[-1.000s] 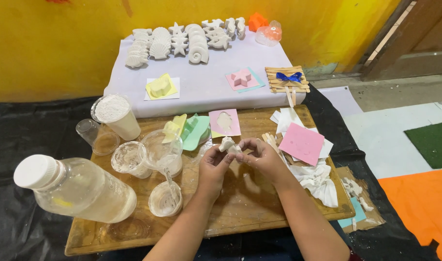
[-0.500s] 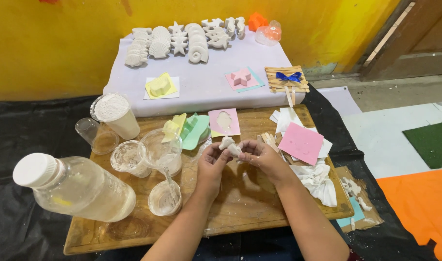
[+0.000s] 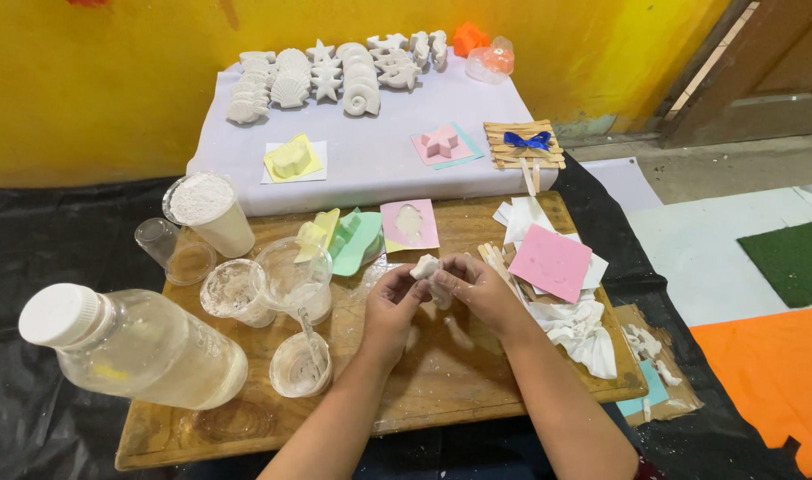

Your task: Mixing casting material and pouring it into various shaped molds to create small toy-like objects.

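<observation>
Both hands meet over the centre of the wooden board [image 3: 477,391]. Left hand [image 3: 390,307] and right hand [image 3: 479,289] both curl their fingers around a small white plaster piece [image 3: 424,266], pinched between fingertips, hands touching each other. Piece sits just above the board, at 6 o'clock from a pink card [image 3: 409,224] with a pale shape on it. At 9 o'clock of the hands: clear cups [image 3: 266,289], one small cup with a stir stick [image 3: 299,364]. Big plastic bottle [image 3: 126,347] lies at 8 o'clock. Cup of white powder [image 3: 212,209] at 10 o'clock. Pink paper square [image 3: 551,262] at 3 o'clock, on white scraps. White shell and starfish casts [image 3: 326,76] at 12 o'clock on the lavender cloth [image 3: 379,164].
</observation>
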